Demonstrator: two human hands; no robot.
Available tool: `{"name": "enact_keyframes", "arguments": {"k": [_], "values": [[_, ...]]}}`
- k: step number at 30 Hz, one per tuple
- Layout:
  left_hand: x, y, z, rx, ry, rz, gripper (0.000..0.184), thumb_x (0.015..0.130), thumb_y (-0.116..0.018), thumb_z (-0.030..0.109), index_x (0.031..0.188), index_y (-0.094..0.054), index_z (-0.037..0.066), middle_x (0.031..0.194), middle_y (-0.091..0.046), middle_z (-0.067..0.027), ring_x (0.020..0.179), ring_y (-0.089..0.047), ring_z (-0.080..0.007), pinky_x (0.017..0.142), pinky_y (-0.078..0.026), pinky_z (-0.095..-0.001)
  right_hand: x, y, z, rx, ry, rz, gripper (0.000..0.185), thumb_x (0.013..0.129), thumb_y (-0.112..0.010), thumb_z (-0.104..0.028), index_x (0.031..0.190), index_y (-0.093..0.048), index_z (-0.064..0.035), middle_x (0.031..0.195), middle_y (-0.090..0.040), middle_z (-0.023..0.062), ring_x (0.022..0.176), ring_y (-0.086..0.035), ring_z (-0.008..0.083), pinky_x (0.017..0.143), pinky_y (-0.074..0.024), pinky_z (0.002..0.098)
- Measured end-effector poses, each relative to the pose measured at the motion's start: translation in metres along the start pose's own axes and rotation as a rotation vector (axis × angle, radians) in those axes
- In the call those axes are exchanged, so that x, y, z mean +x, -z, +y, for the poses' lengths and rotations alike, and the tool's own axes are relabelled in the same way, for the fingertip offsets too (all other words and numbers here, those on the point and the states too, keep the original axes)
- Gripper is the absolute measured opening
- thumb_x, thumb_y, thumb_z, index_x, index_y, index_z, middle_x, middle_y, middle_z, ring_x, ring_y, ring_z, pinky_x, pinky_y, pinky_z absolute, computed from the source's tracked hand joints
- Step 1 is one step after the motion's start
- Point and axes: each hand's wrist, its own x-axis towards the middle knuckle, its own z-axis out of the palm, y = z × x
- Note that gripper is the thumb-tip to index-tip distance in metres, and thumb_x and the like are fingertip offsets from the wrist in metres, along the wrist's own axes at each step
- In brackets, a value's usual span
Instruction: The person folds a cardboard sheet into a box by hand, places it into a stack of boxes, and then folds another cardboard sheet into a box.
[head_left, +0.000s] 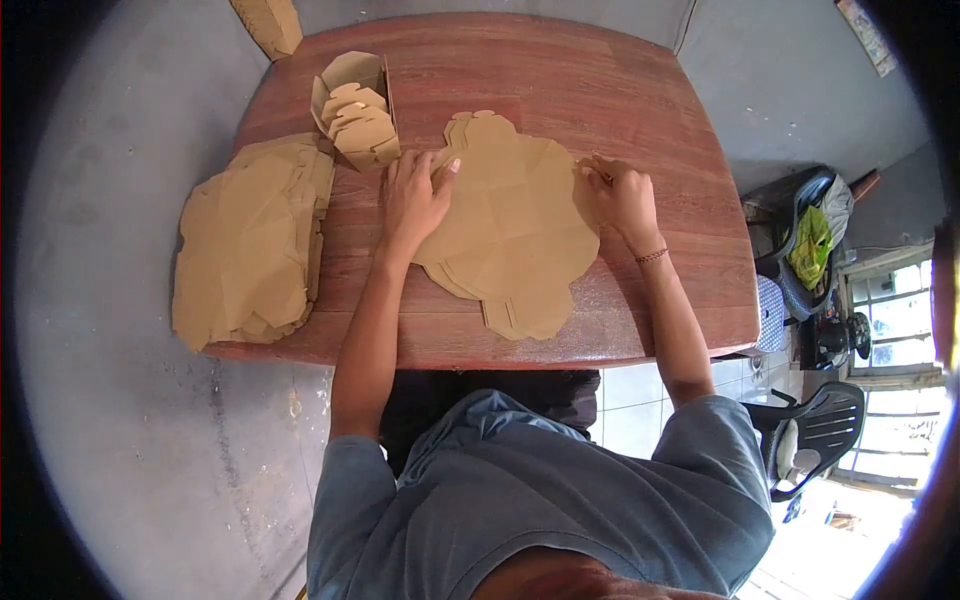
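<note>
Cardboard blanks (500, 215): die-cut, stacked flat mid-desk (620, 80).
Left hand (415, 200): fingers spread, ungripping, at the blanks' 9 o'clock edge.
Right hand (622, 200): fingers curled at their 2 o'clock edge; cannot tell whether pinching.
Second stack (245, 235): 9 o'clock.
Open carton (355, 70): 10 o'clock, holding cardboard pieces (360, 125).

The cardboard sheets (510, 200) are tan. The counter (695, 235) is reddish brown with wood grain. The shirt (560, 490) is blue-grey, the bag (810, 247) yellow-green.
</note>
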Motion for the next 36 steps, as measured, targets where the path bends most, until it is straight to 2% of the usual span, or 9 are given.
{"name": "enact_keyframes", "arguments": {"k": [12, 15, 18, 24, 26, 29, 31, 34, 36], "values": [[0.001, 0.0, -0.002, 0.035, -0.036, 0.021, 0.041, 0.099, -0.063, 0.04, 0.118, -0.067, 0.004, 0.115, -0.062, -0.0157, 0.108, -0.057, -0.0361, 0.092, -0.047, -0.0501, 0.002, -0.002, 0.01, -0.001, -0.153, -0.108, 0.024, 0.091, -0.069, -0.023, 0.099, -0.065, -0.0008, 0.084, -0.071, 0.0249, 0.08, -0.07, 0.0455, 0.068, -0.0559, 0.0505], [0.001, 0.001, -0.002, 0.026, -0.063, 0.052, 0.04, 0.099, -0.063, 0.04, 0.118, -0.067, 0.005, 0.114, -0.062, -0.0151, 0.109, -0.056, -0.0354, 0.092, -0.047, -0.05, 0.004, 0.002, 0.011, 0.009, -0.058, 0.004, 0.027, 0.093, -0.068, -0.026, 0.098, -0.064, 0.0003, 0.086, -0.07, 0.024, 0.083, -0.068, 0.0456, 0.072, -0.0562, 0.0469], [0.003, 0.003, -0.001, 0.018, -0.092, 0.119, 0.039, 0.099, -0.062, 0.039, 0.118, -0.066, 0.005, 0.114, -0.062, -0.0147, 0.11, -0.056, -0.0347, 0.093, -0.046, -0.0495, 0.01, 0.015, 0.013, 0.179, -0.252, 0.037, 0.03, 0.095, -0.068, -0.029, 0.1, -0.064, 0.0007, 0.091, -0.07, 0.0228, 0.088, -0.069, 0.0404, 0.076, -0.0551, 0.0411], [0.006, 0.021, 0.009, -0.09, -0.132, 0.189, 0.036, 0.103, -0.059, 0.032, 0.122, -0.063, 0.002, 0.12, -0.063, -0.0175, 0.113, -0.057, -0.0354, 0.1, -0.044, -0.0477, 0.012, 0.057, 0.014, 0.404, -0.134, 0.626, 0.015, 0.095, -0.07, -0.015, 0.098, -0.068, -0.0005, 0.096, -0.073, 0.0192, 0.082, -0.073, 0.0261, 0.073, -0.0557, 0.0306], [0.007, 0.022, 0.01, -0.15, -0.098, 0.163, 0.038, 0.105, -0.056, 0.034, 0.124, -0.062, 0.002, 0.122, -0.063, -0.0177, 0.116, -0.057, -0.0333, 0.102, -0.044, -0.0476, 0.006, 0.064, -0.001, 0.571, 0.292, 0.772, 0.013, 0.094, -0.063, 0.002, 0.105, -0.069, -0.0009, 0.099, -0.076, 0.0138, 0.087, -0.074, 0.0189, 0.077, -0.0583, 0.027], [0.009, 0.017, 0.009, -0.707, 0.172, -0.113, 0.054, 0.108, -0.042, 0.049, 0.134, -0.055, 0.003, 0.128, -0.063, -0.0169, 0.124, -0.056, -0.0296, 0.102, -0.045, -0.0476, -0.002, 0.071, -0.039, 0.238, 0.631, 0.396, 0.009, 0.084, -0.07, 0.005, 0.091, -0.068, 0.0001, 0.098, -0.076, 0.0138, 0.087, -0.075, 0.0227, 0.074, -0.0603, 0.0323], [0.01, 0.011, 0.002, -1.169, 0.318, -0.311, 0.071, 0.106, -0.027, 0.063, 0.145, -0.045, 0.006, 0.136, -0.059, -0.0154, 0.129, -0.054, -0.0277, 0.103, -0.047, -0.0507, -0.006, 0.064, -0.068, 0.26, 0.575, 0.11, 0.01, 0.082, -0.07, 0.002, 0.09, -0.07, -0.004, 0.09, -0.076, 0.0128, 0.081, -0.075, 0.0272, 0.068, -0.0597, 0.0349], [0.009, 0.015, 0.011, -1.565, 0.579, -0.318, 0.078, 0.103, -0.022, 0.07, 0.15, -0.038, 0.009, 0.143, -0.052, -0.0151, 0.127, -0.055, -0.0278, 0.103, -0.048, -0.0531, -0.023, 0.044, -0.068, 0.209, 0.574, -0.209, 0.003, 0.087, -0.07, -0.01, 0.088, -0.07, -0.0076, 0.072, -0.069, 0.0126, 0.065, -0.069, 0.0302, 0.059, -0.0552, 0.0396], [0.009, 0.011, 0.005, -1.6, 0.616, -0.368, 0.072, 0.105, -0.033, 0.063, 0.15, -0.038, 0.008, 0.148, -0.046, -0.0145, 0.128, -0.055, -0.0269, 0.104, -0.047, -0.056, -0.03, 0.029, -0.064, 0.212, 0.585, -0.31, 0.007, 0.088, -0.069, -0.014, 0.086, -0.07, -0.0082, 0.066, -0.065, 0.0124, 0.06, -0.067, 0.0313, 0.057, -0.0534, 0.0414]]}}
